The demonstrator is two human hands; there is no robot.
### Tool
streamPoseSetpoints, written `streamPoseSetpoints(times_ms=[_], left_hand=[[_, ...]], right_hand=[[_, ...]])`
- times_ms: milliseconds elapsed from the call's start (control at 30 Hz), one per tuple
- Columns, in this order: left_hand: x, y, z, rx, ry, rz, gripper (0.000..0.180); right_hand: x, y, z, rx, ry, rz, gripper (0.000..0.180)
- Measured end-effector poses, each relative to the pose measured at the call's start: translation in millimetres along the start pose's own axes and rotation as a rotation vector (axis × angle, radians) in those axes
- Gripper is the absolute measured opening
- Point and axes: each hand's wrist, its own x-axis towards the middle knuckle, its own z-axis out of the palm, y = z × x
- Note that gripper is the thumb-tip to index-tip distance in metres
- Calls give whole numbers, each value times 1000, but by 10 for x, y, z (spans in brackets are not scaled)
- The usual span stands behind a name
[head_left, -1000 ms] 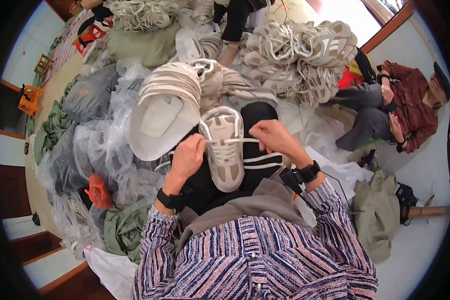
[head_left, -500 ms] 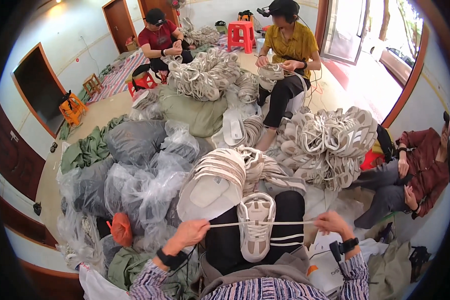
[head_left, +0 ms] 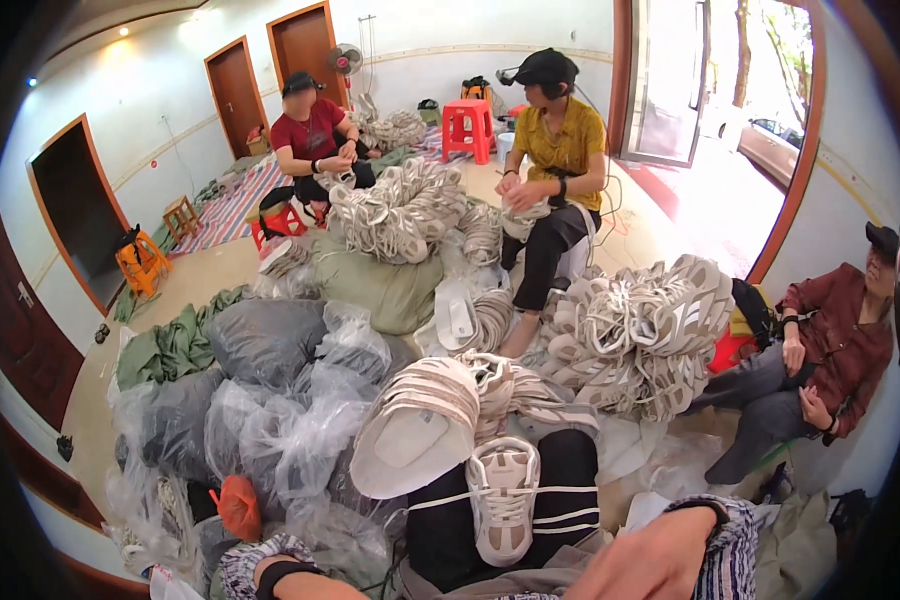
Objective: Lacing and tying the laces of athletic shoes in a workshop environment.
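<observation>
A beige and white sneaker upper (head_left: 504, 500) stands between my knees, its toe toward me. White lace runs across its front, and a loose end (head_left: 430, 503) lies over my left knee. My right hand (head_left: 645, 560) is large and near at the lower edge, back of the hand showing, fingers cut off by the edge. Only the wrist and a strip of my left hand (head_left: 320, 588) show at the bottom, with a black wristband. Neither hand touches the shoe. Beyond my knees leans a stack of shoe uppers (head_left: 425, 400).
A big heap of laced uppers (head_left: 650, 330) stands at right. Clear plastic bags (head_left: 290, 420) and a green cloth bundle (head_left: 380, 285) lie at left. Two people sit working on shoes beyond; another person (head_left: 830, 340) sits at far right. A red stool (head_left: 467, 130) stands behind.
Both hands have come down toward me to the lower edge, away from the lace that was stretched wide between them. The lace now hangs loose across the shoe and knees. The view has tilted up.
</observation>
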Motion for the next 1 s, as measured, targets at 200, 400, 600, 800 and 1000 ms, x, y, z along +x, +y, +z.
streamPoseSetpoints(times_ms=[200, 400, 600, 800, 1000], left_hand=[[69, 169, 66, 146, -182, -65, 26], [20, 569, -158, 272, 39, -116, 19], [175, 636, -251, 361, 151, -272, 19], [-135, 489, -644, 427, 569, -708, 10], [-302, 52, -648, 357, 624, -856, 13]], right_hand=[[677, 548, 850, 78, 116, -244, 34], [450, 792, 818, 47, 102, -346, 50], [401, 835, 938, 78, 33, -306, 47], [323, 910, 907, 90, 9, -228, 44], [296, 894, 871, 109, -39, -169, 41]])
